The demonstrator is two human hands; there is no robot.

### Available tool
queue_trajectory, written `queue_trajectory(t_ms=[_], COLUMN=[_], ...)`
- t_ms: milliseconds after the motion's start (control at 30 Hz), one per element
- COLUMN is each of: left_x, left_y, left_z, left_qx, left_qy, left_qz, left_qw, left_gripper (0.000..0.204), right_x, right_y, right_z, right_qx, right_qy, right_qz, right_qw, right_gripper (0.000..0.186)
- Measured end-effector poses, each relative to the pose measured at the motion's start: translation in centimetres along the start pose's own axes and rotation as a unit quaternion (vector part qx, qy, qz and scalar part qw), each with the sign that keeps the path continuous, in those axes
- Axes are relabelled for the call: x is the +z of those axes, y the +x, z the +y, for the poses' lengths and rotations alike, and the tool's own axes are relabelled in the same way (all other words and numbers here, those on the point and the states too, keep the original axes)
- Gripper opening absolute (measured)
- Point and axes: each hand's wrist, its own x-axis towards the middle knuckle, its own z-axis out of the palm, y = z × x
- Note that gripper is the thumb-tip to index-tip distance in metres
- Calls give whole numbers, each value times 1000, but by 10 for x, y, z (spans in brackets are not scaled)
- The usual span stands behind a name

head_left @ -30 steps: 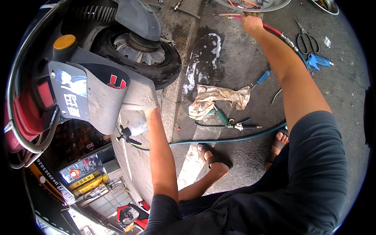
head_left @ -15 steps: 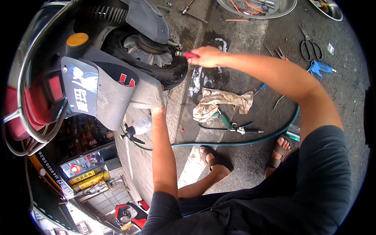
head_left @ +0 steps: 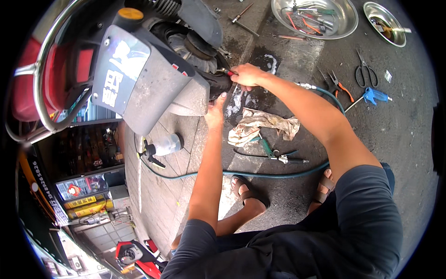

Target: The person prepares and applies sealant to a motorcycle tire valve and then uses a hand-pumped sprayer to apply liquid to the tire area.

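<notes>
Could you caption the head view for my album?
Right hand holding a red hose at the tyre of a scooter.

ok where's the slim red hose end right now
In the head view, the slim red hose end is above centre, held in the right hand and poking out to its left, by the black rubber tyre.

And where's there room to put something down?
Mostly bare: pavement below the blue air gun, beyond the right arm; also between the sandals, below the teal hose. Crowded: around the scissors and pliers; by the cloth and green-handled tool; and at the tire, with the left hand and right hand close together.
</notes>
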Motion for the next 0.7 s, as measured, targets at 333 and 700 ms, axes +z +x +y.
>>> queue_trajectory(t_ms=[333, 700], left_x=[-7, 2], left_y=[-6, 4], left_z=[22, -10], left_qx=[-19, 2], left_qy=[77, 55], left_qz=[-16, -46], left_qw=[997, 997], left_gripper=[77, 65], right_x=[27, 73], right_y=[4, -10], right_z=[18, 10], right_qx=[76, 83], right_qy=[522, 511], right_qz=[-63, 147], right_qw=[847, 843], right_gripper=[23, 22])
